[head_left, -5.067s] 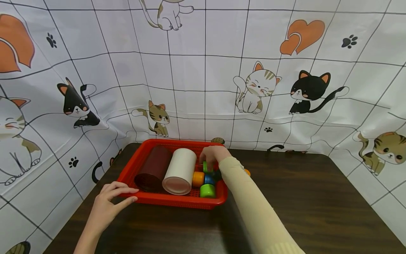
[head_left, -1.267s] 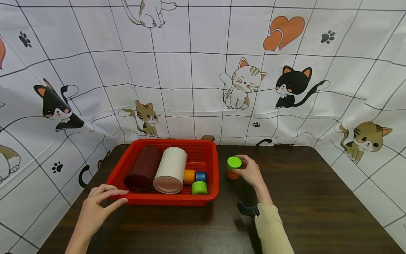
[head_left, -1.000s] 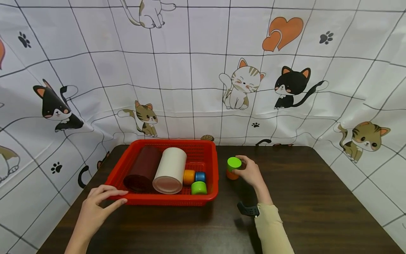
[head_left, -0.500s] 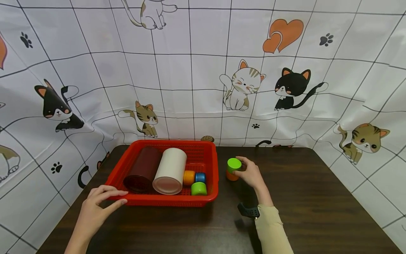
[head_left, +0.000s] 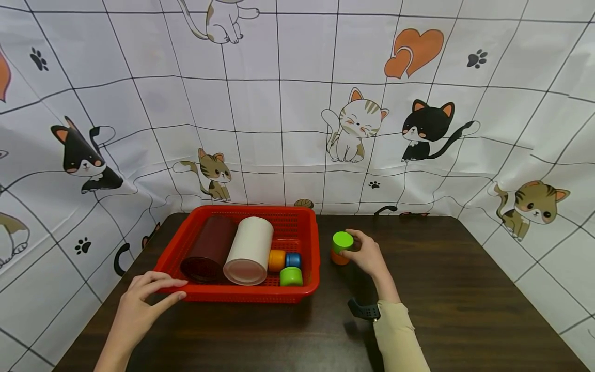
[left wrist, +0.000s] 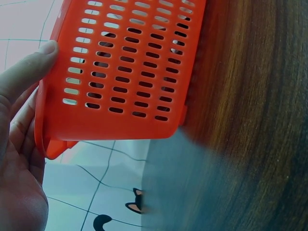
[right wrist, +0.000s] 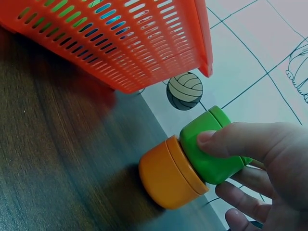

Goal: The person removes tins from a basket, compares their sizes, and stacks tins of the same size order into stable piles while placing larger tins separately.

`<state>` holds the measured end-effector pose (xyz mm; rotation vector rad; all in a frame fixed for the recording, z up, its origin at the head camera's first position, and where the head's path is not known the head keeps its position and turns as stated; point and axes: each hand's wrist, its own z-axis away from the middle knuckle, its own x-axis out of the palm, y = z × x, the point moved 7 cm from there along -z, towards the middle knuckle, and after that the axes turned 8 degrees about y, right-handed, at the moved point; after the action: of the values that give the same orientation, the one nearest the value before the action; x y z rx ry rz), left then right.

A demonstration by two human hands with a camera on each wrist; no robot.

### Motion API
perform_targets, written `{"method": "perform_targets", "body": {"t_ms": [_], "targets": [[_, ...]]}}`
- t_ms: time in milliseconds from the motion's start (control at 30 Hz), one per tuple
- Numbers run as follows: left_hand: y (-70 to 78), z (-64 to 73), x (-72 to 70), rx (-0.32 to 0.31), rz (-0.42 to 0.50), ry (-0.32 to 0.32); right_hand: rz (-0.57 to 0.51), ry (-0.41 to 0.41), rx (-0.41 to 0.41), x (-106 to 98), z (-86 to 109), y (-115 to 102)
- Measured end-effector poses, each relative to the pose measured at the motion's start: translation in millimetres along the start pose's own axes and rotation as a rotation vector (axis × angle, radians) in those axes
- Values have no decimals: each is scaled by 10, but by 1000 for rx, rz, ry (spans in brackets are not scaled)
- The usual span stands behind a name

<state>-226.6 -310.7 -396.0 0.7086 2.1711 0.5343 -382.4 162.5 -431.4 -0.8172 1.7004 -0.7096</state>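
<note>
My left hand [head_left: 137,312] grips the near left corner of a red plastic basket [head_left: 241,296], thumb outside and fingers over the rim in the left wrist view. To the basket's right, my right hand [head_left: 369,256] pinches a small green lidded jar [right wrist: 211,144] between thumb and fingers. That jar sits on top of an orange lidded jar [right wrist: 171,175], which stands upright on the dark wooden table. The right wrist view shows the green jar tilted slightly out of line with the orange one.
Inside the basket lie a dark brown cylinder [head_left: 211,248] and a white cylinder [head_left: 250,250]. Beside them are small orange [head_left: 276,260], blue [head_left: 293,260] and green [head_left: 291,277] jars. A cat-print sheet [head_left: 297,103] hangs behind the table [head_left: 441,289].
About five seconds ago my right hand was inside the basket at a green piece; now it holds the green jar on the orange one. Over the last second both hands have stayed nearly still.
</note>
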Motion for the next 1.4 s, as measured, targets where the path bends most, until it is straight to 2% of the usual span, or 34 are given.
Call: {"method": "perform_targets", "body": {"t_ms": [267, 567, 733, 900, 1133, 1400], "targets": [[-5, 7, 2, -5, 3, -1, 29, -9, -6, -8, 11, -4], [-4, 1, 1, 6, 1, 9, 50, 29, -38, -121, -43, -198], [9, -12, 0, 18, 13, 13, 51, 28, -77, -142, -118, -395], [6, -5, -2, 23, 16, 13, 52, -5, -123, -94, -184, -692], [-25, 14, 16, 3, 15, 7, 47, -61, -182, 41, -219, -1109], [-25, 6, 4, 15, 16, 14, 72, -155, -235, 271, -308, -1360]]}}
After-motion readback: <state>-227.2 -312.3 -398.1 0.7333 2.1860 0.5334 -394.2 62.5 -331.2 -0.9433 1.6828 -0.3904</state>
